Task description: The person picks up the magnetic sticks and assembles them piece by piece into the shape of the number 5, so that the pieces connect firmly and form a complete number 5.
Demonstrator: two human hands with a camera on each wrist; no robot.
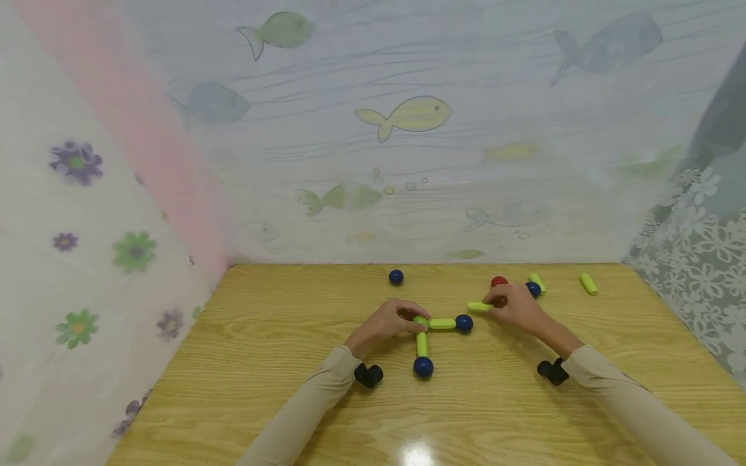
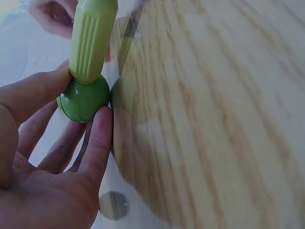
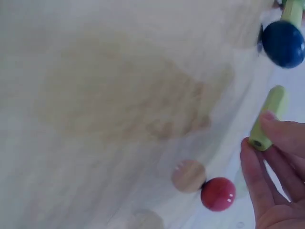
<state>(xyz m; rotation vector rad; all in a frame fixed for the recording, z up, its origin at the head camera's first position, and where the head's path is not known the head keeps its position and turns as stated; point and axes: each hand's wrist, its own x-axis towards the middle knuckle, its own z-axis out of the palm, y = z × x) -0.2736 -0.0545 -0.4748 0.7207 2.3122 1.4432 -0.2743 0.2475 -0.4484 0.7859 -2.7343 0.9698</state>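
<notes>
Between thumb and fingers, my left hand [image 1: 393, 321] holds a green ball [image 2: 83, 102] near the middle of the table. Two yellow-green ribbed sticks join this ball in an L: one stick [image 1: 442, 323] runs right to a blue ball [image 1: 463, 323], the other stick [image 1: 422, 345] runs toward me to a second blue ball [image 1: 423, 367]. To the right of the L, my right hand [image 1: 517, 307] pinches a loose yellow-green stick [image 3: 269, 114] near one end. Its other end points left, and a dark round spot shows on the end by the fingers.
A red ball [image 1: 498, 281] lies just behind the right hand. Beyond that hand, another blue ball [image 1: 533, 289] lies against a stick [image 1: 537, 282], with one more stick [image 1: 588, 283] farther right. A blue ball [image 1: 396, 277] sits at the back, before the fish-patterned curtain [image 1: 408, 213].
</notes>
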